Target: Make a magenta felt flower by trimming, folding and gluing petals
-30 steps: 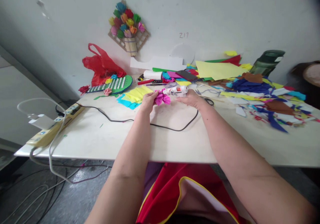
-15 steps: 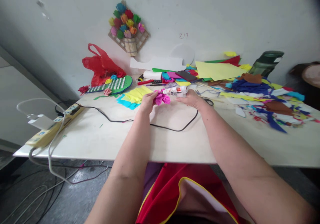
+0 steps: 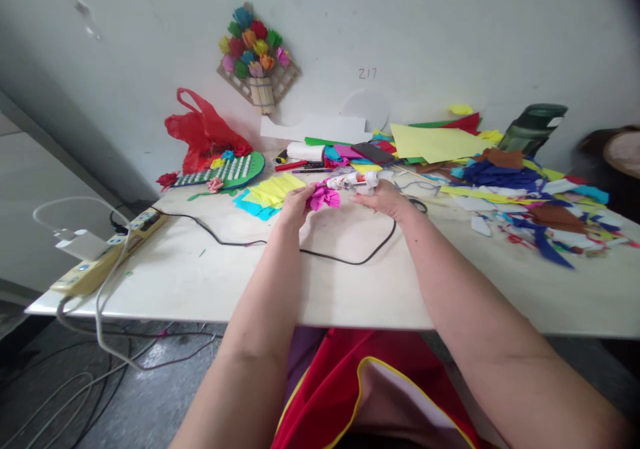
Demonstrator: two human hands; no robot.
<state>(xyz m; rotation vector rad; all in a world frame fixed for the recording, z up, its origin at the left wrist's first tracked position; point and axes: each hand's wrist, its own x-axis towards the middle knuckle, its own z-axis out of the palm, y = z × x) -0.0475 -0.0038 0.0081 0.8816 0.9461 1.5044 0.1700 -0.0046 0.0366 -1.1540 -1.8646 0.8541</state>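
My left hand pinches a magenta crepe-paper flower above the middle of the table. Held in my right hand is a white glue gun with a red mark, its tip pointing left at the top of the flower. Whether the tip touches the paper I cannot tell. A black cord runs from the power strip along the table to my right hand. Yellow crepe paper and blue crepe paper lie just left of my left hand.
A yellow power strip lies at the left edge. Behind it are a red plastic bag and a green board with paper flowers. Paper scraps, scissors and a dark green bottle are on the right.
Almost nothing differs. The glue gun in my right hand has shifted very slightly to the right, and my left hand still holds the flower in place.
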